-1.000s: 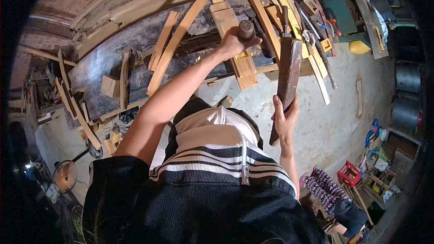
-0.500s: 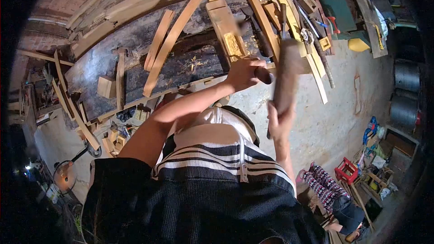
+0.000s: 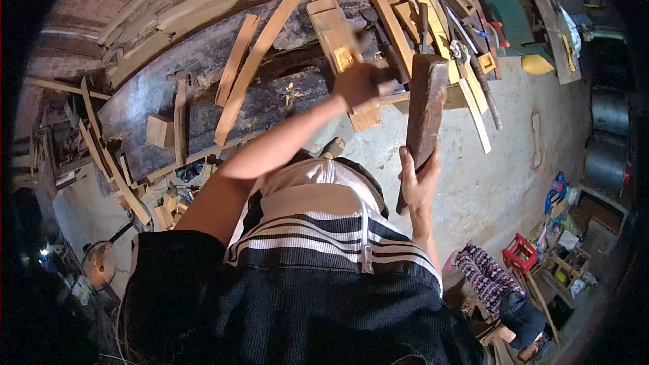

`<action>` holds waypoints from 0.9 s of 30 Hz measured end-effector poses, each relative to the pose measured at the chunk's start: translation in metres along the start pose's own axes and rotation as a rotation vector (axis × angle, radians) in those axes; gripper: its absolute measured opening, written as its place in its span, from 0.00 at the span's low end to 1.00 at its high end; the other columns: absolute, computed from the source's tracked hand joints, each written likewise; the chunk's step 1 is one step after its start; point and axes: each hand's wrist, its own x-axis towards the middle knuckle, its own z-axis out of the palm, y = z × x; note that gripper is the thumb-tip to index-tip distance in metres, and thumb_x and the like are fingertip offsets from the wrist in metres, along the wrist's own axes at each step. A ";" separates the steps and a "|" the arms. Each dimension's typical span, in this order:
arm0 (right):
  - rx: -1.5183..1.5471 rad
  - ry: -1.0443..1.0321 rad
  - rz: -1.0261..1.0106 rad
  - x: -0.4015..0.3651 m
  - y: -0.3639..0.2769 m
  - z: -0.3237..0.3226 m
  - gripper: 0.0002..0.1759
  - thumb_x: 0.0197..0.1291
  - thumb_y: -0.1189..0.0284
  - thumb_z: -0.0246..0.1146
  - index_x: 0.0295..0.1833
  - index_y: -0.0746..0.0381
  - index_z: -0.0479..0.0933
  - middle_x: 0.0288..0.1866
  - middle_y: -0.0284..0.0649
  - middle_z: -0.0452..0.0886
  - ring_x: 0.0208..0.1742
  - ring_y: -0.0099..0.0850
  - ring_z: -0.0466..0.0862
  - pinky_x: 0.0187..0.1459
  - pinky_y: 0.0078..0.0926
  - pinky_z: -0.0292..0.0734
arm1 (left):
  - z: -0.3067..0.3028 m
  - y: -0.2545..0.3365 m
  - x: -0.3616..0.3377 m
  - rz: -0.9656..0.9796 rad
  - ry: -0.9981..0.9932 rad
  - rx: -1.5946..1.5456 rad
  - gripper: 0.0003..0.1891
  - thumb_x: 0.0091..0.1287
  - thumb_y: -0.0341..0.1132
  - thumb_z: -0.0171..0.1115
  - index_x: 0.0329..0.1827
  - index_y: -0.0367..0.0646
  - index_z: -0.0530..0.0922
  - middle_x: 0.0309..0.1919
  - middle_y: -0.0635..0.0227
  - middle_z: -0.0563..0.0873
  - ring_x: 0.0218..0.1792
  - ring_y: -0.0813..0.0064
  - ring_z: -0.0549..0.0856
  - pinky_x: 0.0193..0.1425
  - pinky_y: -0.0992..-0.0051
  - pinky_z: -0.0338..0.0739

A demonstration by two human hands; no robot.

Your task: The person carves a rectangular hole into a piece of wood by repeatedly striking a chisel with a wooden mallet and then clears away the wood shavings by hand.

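My left hand (image 3: pixel 358 86), smeared by motion, is closed around a dark round-handled tool that looks like a chisel (image 3: pixel 388 81); its blade is hidden. Below and behind that hand lies a pale wooden workpiece (image 3: pixel 330 23) on the bench, with a cut recess (image 3: pixel 345 58) holding yellowish shavings. The workpiece's near end (image 3: pixel 365 119) juts over the bench edge. My right hand (image 3: pixel 420 179) grips a thick, dark wooden mallet (image 3: pixel 426 105), held upright to the right of the left hand and apart from the chisel.
On the dark bench (image 3: pixel 263 108) lie long wooden strips (image 3: pixel 270 40), a hammer (image 3: pixel 180 115) and a small wood block (image 3: pixel 159 130). More strips and tools crowd its right end. A fan (image 3: pixel 99 263) stands at lower left. Another person (image 3: pixel 493 284) is at lower right, near a red crate (image 3: pixel 520 253).
My left hand has moved up a little with the chisel, whose handle now points more to the right. The workpiece's near end has come into view. The mallet has slowed and shows sharply.
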 end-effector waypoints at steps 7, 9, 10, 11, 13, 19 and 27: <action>0.185 -0.018 0.125 -0.001 -0.020 -0.004 0.26 0.62 0.63 0.70 0.56 0.69 0.70 0.26 0.38 0.80 0.22 0.24 0.78 0.24 0.25 0.74 | -0.059 0.005 0.023 -0.089 0.131 -0.427 0.17 0.57 0.46 0.75 0.29 0.41 0.82 0.24 0.70 0.86 0.28 0.78 0.83 0.37 0.71 0.79; 0.209 -0.001 0.132 -0.002 -0.022 -0.003 0.28 0.63 0.63 0.70 0.60 0.69 0.69 0.27 0.36 0.79 0.20 0.22 0.76 0.21 0.21 0.73 | -0.057 0.011 0.020 -0.116 0.085 -0.423 0.18 0.57 0.47 0.75 0.30 0.40 0.82 0.25 0.69 0.86 0.28 0.78 0.84 0.38 0.71 0.79; 0.194 0.000 0.126 -0.002 -0.022 -0.002 0.28 0.63 0.64 0.70 0.60 0.69 0.69 0.28 0.37 0.79 0.21 0.22 0.77 0.21 0.21 0.73 | -0.050 0.010 0.017 -0.088 0.096 -0.359 0.18 0.58 0.48 0.73 0.30 0.41 0.81 0.25 0.69 0.86 0.29 0.77 0.84 0.39 0.71 0.79; 0.178 0.001 0.119 -0.001 -0.021 -0.002 0.28 0.63 0.64 0.69 0.61 0.69 0.68 0.28 0.37 0.79 0.21 0.22 0.77 0.21 0.22 0.73 | -0.044 0.009 0.016 -0.059 0.108 -0.296 0.18 0.60 0.50 0.70 0.31 0.42 0.81 0.24 0.69 0.85 0.30 0.76 0.85 0.40 0.71 0.79; 0.191 -0.009 0.125 0.001 -0.018 -0.002 0.29 0.63 0.64 0.69 0.61 0.69 0.68 0.28 0.36 0.80 0.21 0.22 0.77 0.22 0.22 0.73 | -0.045 0.019 0.011 -0.098 0.067 -0.266 0.17 0.59 0.47 0.73 0.33 0.40 0.84 0.26 0.66 0.88 0.30 0.76 0.86 0.39 0.69 0.80; 0.329 0.082 -0.009 0.006 -0.040 -0.008 0.24 0.62 0.75 0.66 0.60 0.69 0.67 0.32 0.38 0.78 0.23 0.23 0.78 0.23 0.21 0.75 | -0.027 0.022 -0.002 0.108 0.126 -0.410 0.16 0.60 0.48 0.73 0.36 0.42 0.86 0.30 0.57 0.89 0.32 0.67 0.89 0.38 0.68 0.81; -0.095 0.025 -0.007 0.013 -0.013 -0.001 0.22 0.61 0.70 0.68 0.56 0.67 0.71 0.27 0.39 0.81 0.22 0.29 0.80 0.26 0.29 0.75 | -0.003 0.070 -0.033 0.057 0.049 -0.114 0.15 0.47 0.29 0.65 0.40 0.54 0.84 0.33 0.64 0.86 0.41 0.60 0.87 0.45 0.62 0.80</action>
